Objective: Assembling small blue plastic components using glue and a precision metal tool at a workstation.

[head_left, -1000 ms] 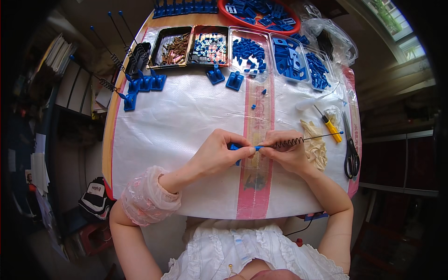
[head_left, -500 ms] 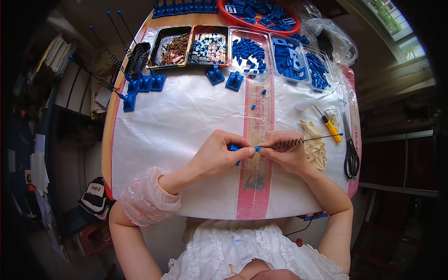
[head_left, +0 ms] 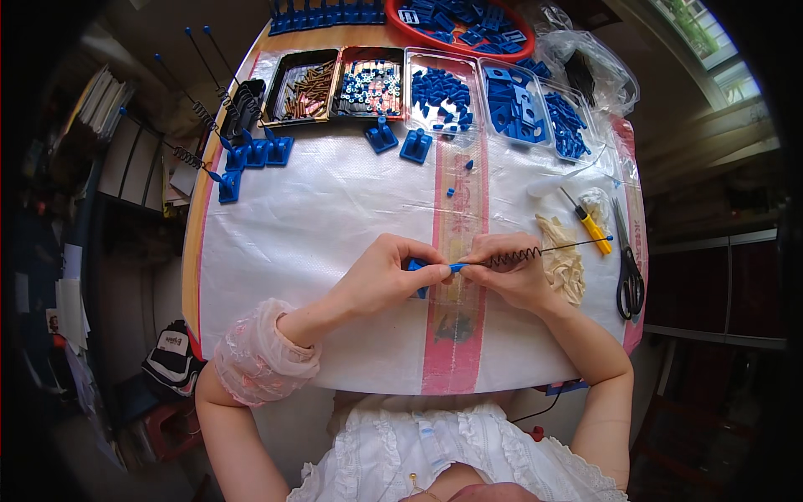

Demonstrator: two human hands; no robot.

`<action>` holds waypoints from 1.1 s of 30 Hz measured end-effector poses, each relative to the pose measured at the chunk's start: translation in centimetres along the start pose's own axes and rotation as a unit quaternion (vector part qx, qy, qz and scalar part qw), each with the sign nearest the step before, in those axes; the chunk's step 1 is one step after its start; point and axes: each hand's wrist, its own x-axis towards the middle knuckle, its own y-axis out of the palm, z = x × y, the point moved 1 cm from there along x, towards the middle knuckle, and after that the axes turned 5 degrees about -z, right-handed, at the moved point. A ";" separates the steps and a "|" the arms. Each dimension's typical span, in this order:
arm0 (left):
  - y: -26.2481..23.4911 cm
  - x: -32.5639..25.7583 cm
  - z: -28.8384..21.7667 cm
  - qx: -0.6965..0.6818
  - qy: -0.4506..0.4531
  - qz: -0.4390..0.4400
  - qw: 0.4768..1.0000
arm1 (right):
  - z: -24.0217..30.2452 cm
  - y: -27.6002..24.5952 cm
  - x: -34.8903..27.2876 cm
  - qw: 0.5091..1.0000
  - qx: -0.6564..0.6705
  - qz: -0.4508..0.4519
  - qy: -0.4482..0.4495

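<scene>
Near the middle of the table, my left hand (head_left: 378,272) is closed in a pinch on a blue plastic fitting (head_left: 457,268), part of which its fingers hide. A blue base piece (head_left: 416,264) shows behind those fingers. My right hand (head_left: 512,280) is closed too, pinching the near end of a black spring wire (head_left: 523,254). The wire's coils lie over the right fingers, and its straight end runs right to a small blue tip (head_left: 610,238). Wire and fitting meet between both sets of fingertips; the exact joint is hidden.
Trays of screws (head_left: 310,89), small white and blue parts (head_left: 370,87) and blue pieces (head_left: 440,89) line the back. Finished-looking spring units (head_left: 230,185) stand left. A yellow screwdriver (head_left: 595,233), black scissors (head_left: 631,289) and beige gloves (head_left: 562,266) lie right. A red basin (head_left: 398,27) sits behind.
The view has shifted slightly, moving the trays a little left in the picture. The blue fitting looks slightly more tilted. Both hands keep their pinch.
</scene>
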 end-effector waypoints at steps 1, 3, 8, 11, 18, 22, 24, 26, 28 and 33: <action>0.0 0.0 0.0 0.001 0.002 0.001 1.000 | -0.2 -0.1 0.0 1.000 0.000 0.001 -0.005; 0.0 0.0 0.1 0.003 0.004 0.001 1.000 | -0.4 -0.1 -0.1 1.000 -0.001 0.003 -0.014; 0.1 -0.1 -0.3 0.011 -0.002 -0.006 1.000 | -0.7 -0.2 -0.1 0.999 -0.022 0.007 -0.034; 0.1 -0.1 -0.2 0.018 0.006 -0.010 1.000 | -0.7 -0.1 -0.1 0.999 -0.024 0.006 -0.039; 0.3 -0.2 -0.3 0.034 0.012 -0.022 0.999 | -0.9 -0.2 -0.2 0.998 -0.031 0.005 -0.045; 0.4 -0.2 -0.2 0.031 0.023 -0.027 0.999 | -0.7 -0.1 -0.1 0.999 -0.032 0.002 -0.044; 0.4 -0.2 -0.2 0.032 0.024 -0.029 0.999 | -0.7 -0.1 -0.1 0.999 -0.028 0.001 -0.041; 0.3 -0.2 -0.3 0.033 0.023 -0.030 0.999 | -0.6 0.0 -0.2 0.999 -0.024 -0.001 -0.032; 0.3 -0.2 -0.4 0.031 0.021 -0.029 0.999 | -0.8 -0.1 -0.2 0.999 -0.028 0.000 -0.033; 0.3 -0.1 0.0 0.027 0.029 -0.031 0.999 | -0.9 -0.2 -0.2 0.998 -0.041 0.005 -0.045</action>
